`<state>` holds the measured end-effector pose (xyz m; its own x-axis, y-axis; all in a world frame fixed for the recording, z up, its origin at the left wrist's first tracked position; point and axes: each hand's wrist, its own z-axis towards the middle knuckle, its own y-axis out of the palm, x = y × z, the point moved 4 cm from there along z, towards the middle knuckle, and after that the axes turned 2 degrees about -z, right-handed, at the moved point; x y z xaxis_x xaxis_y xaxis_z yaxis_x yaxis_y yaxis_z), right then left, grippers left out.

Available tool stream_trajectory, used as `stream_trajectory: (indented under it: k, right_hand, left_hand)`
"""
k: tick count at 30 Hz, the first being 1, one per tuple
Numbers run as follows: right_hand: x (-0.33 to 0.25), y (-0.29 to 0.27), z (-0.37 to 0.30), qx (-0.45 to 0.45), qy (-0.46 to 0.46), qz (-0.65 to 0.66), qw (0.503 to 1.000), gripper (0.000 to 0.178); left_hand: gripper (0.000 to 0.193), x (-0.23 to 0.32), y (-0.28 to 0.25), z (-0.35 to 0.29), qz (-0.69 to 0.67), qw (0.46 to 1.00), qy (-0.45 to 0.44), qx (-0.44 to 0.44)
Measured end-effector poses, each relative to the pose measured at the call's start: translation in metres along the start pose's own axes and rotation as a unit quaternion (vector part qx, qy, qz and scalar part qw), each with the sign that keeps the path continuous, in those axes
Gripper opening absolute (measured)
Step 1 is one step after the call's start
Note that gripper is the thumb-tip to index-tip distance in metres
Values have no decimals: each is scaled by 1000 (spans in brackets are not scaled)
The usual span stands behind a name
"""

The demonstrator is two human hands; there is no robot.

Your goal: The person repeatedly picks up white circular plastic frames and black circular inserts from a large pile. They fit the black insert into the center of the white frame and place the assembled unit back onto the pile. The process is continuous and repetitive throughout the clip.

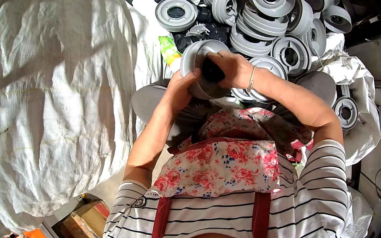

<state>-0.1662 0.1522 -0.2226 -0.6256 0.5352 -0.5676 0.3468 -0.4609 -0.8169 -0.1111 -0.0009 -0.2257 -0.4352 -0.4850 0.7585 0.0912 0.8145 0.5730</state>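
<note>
Just below the grey ribbed cup (189, 60), the lap is covered by a floral apron (222, 166). Just beyond the cup, black plastic fittings (216, 33) are heaped, and a green-and-orange packet (168, 48) is lodged at its left. Beyond the cup and to its right, pale grey flanged rings (257, 29) are stacked and tipped against one another, so that side is crowded. Farther beyond the cup, to its left, a spoked grey ring (175, 23) is propped among the fittings. Well left of the cup, a bulky white woven sack (54, 96) is seen; well right of it, a white bag (365, 125).

The left hand (180, 88) is raised from below the cup and wrapped around its near left wall, the thumb hooked over the rim. The right hand (233, 69) is brought across from the right, the elbow bent outward, and is bowed over the rim with the fingers curled into the mouth.

The cup is held between both hands. Within its mouth, a black round part (212, 70) is touched by the right fingers; whether it is gripped cannot be told.
</note>
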Motion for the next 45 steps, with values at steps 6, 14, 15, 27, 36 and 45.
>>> stream_trajectory:
  k: [6,14,15,27,36,45]
  right_hand:
    - [30,26,5,-118,329,395,850,41]
    - [27,34,2,-64,293,543,784,42]
    - [29,35,1,-85,315,546,772,42]
    - [94,47,39,46,366,474,800,42]
    - [164,2,130,214,320,54,921,31]
    - [63,2,103,67,81,124,987,22]
  left_hand:
    - [40,-3,3,1,199,974,109,3]
    - [45,-11,-2,-3,199,967,111,113]
    - [47,-10,-1,-4,210,962,130,114]
    - [79,-16,-7,-14,503,836,160,150]
    - [36,24,-54,40,209,950,181,143]
    - [34,55,-71,75,35,946,157,280]
